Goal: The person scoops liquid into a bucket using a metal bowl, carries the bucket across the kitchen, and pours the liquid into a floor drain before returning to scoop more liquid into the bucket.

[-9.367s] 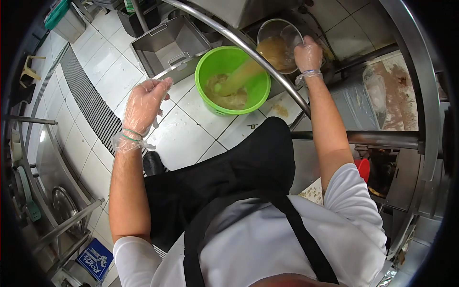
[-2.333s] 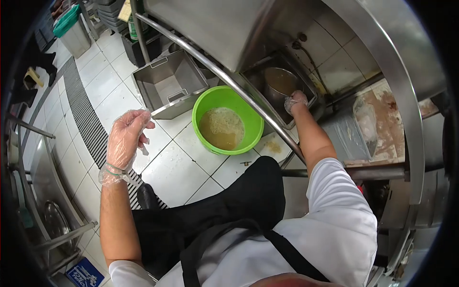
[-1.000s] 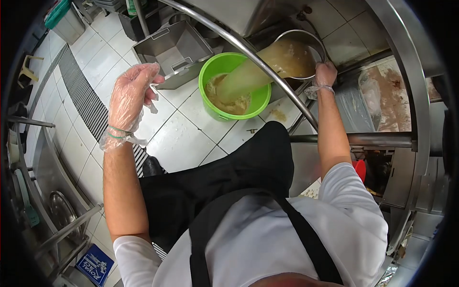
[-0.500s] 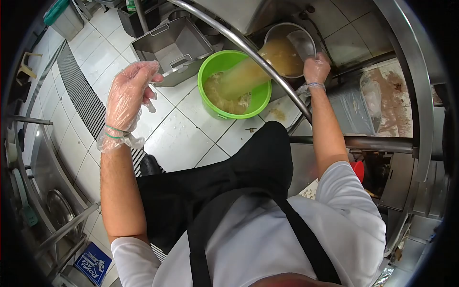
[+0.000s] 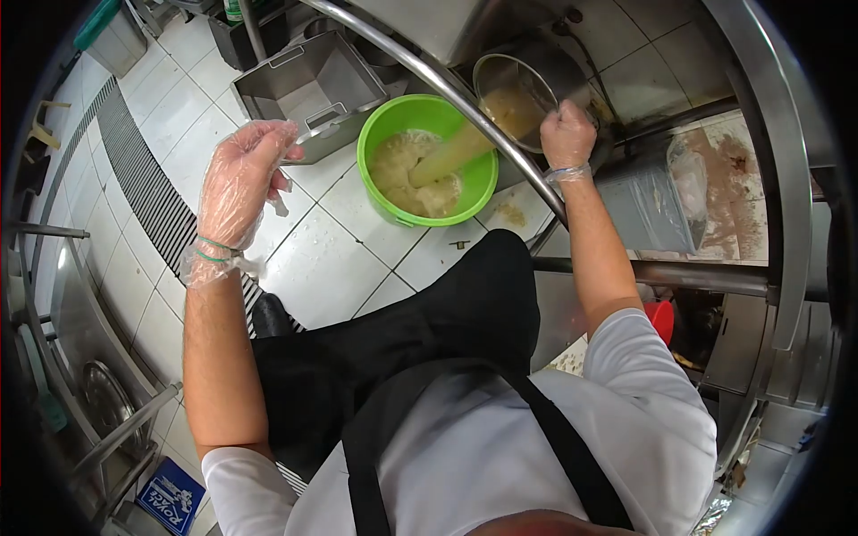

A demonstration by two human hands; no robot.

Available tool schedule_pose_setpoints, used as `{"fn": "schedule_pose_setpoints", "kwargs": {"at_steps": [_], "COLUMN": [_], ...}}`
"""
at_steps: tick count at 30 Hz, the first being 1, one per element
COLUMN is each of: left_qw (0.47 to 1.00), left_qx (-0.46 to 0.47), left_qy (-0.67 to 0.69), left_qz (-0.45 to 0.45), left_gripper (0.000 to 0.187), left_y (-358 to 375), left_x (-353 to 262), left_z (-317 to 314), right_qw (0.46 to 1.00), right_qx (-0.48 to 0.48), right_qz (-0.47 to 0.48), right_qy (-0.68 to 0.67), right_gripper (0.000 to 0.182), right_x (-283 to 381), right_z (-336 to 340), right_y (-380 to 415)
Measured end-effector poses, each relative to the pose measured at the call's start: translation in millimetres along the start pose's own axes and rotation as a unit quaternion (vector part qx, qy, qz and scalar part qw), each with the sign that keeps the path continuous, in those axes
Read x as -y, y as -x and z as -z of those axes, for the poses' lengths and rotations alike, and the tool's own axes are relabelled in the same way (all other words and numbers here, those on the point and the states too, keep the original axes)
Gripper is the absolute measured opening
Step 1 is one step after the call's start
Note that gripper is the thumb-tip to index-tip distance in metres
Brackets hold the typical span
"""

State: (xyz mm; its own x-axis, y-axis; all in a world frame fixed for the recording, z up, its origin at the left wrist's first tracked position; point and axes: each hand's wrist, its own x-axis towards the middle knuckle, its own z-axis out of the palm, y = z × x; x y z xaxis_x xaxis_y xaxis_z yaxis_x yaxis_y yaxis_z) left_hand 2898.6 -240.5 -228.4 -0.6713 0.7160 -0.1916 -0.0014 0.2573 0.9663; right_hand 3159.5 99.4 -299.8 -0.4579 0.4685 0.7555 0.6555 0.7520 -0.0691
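My right hand (image 5: 569, 136), gloved in clear plastic, is closed on the rim side of a metal pot (image 5: 585, 89). The pot is tilted toward the left, and cloudy yellowish liquid (image 5: 465, 150) streams from it under a curved metal rail. The stream lands in a green plastic tub (image 5: 382, 204) on the floor, where the liquid is foamy. To the left, my left hand (image 5: 239, 183) is raised in a clear glove with a green band at the wrist. Its fingers are loosely bent and apart, with nothing in them. The grip of my right fingers is partly hidden.
A curved metal rail (image 5: 420, 70) crosses between me and the pot. Behind the tub stands a rectangular metal container (image 5: 308, 85) with wire handles. A floor drain grate (image 5: 143, 170) runs along the left. Grey plastic-covered material (image 5: 648, 205) lies at right, near another metal bar (image 5: 661, 271).
My right hand and the pot have moved slightly left, and the pot's angle has changed. The stream has narrowed, and the tub's liquid looks higher. My left hand stays raised.
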Motion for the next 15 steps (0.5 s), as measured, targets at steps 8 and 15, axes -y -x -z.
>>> {"fn": "schedule_pose_setpoints", "kwargs": {"at_steps": [8, 15], "left_qw": [1.0, 0.999], "left_qx": [0.003, -0.029], "left_qy": [-0.008, -0.031], "left_qz": [0.007, 0.029], "left_gripper": [0.034, 0.034], "left_y": [0.6, 14.0], "left_x": [1.5, 1.4], "left_z": [-3.3, 0.7], "right_qw": [0.999, 0.968], "right_qx": [0.004, 0.07], "right_qz": [-0.003, -0.237], "right_qy": [0.037, -0.044], "right_gripper": [0.01, 0.024], "right_x": [-14.7, -116.1], "right_z": [-7.7, -41.7], "right_y": [-8.2, -50.8]}}
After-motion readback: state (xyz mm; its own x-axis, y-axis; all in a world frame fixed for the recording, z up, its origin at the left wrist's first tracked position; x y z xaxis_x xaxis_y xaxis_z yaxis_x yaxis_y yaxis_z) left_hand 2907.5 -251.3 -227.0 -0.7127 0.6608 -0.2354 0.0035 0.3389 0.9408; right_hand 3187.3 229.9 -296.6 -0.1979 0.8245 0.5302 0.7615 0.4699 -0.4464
